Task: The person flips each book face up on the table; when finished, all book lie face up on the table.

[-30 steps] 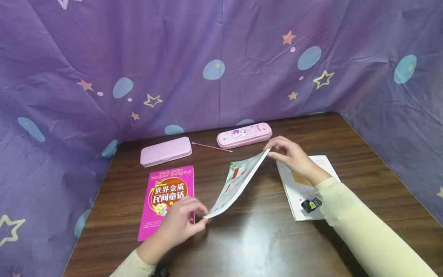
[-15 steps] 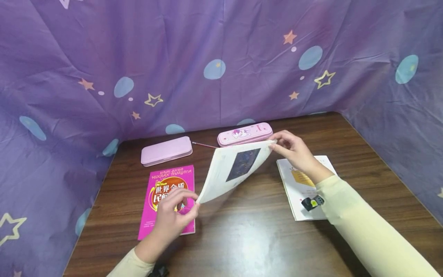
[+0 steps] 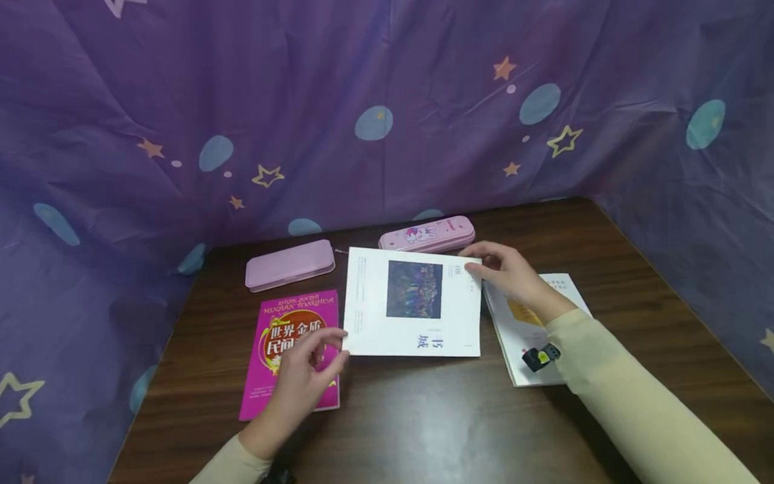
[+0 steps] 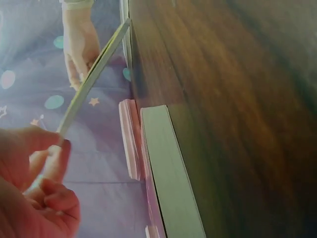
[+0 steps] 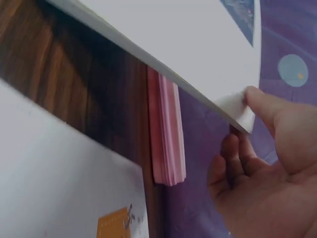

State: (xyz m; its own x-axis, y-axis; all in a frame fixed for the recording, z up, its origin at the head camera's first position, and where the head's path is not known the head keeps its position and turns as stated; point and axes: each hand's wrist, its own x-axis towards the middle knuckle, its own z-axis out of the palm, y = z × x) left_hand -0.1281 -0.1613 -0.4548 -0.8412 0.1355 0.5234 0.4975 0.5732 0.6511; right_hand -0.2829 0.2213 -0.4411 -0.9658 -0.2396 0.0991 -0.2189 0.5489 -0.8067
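Left hand [image 3: 302,380] at lower left, over the magenta book [image 3: 294,349], thumb and fingers pinching the near-left corner of the white booklet [image 3: 414,302]; the pinch shows in the left wrist view too. Booklet sits between both hands at table centre; the wrist views show it held off the wood. It is thin, rectangular, with a matte white cover, a dark square photo, and blue Chinese characters seen upside down. Right hand [image 3: 508,272] pinches the far-right corner, thumb on top, fingers curled beneath.

Magenta book is glossy, flat on the dark wood-grain table [image 3: 447,430], title "世界金质民间童话". Behind lie a plain pink case [image 3: 289,265] with rounded corners and a pink cartoon-printed case [image 3: 426,234]. A white pamphlet [image 3: 532,329] with an orange patch lies under the right forearm. Purple star-print cloth [image 3: 363,101] behind.
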